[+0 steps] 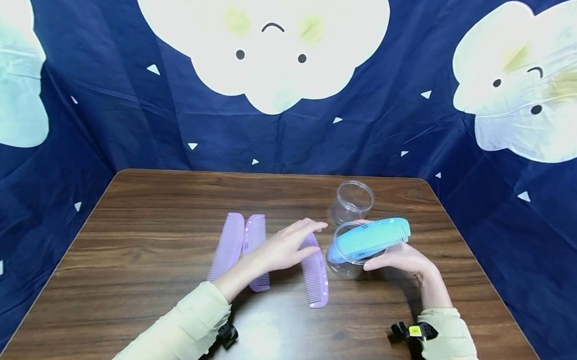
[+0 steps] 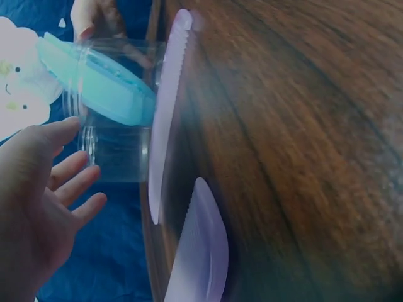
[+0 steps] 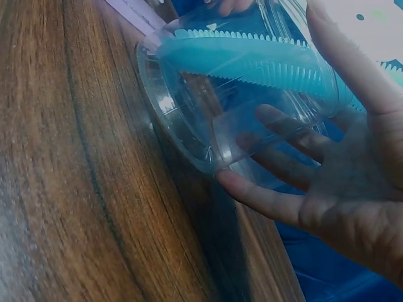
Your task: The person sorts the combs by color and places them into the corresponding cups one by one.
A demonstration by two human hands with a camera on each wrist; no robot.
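My right hand (image 1: 403, 258) grips a clear plastic jar (image 1: 344, 270) from its right side, thumb at the front and fingers round the back. Light blue combs (image 1: 370, 239) lean inside this jar, their upper ends jutting past the rim to the right. My left hand (image 1: 285, 248) hovers over a purple comb (image 1: 316, 280) just left of the jar, fingers loosely spread and nothing between them. In the left wrist view, that purple comb (image 2: 167, 119) stands apart from the fingertips. The right wrist view shows the jar's base tilted close over the tabletop.
Behind the gripped jar stands another clear jar (image 1: 353, 196). Two more purple combs, one on the left (image 1: 226, 244) and one beside it (image 1: 255, 235), lie by my left forearm. A dark blue cloth with white clouds (image 1: 290, 137) hangs behind the wooden table (image 1: 145, 238).
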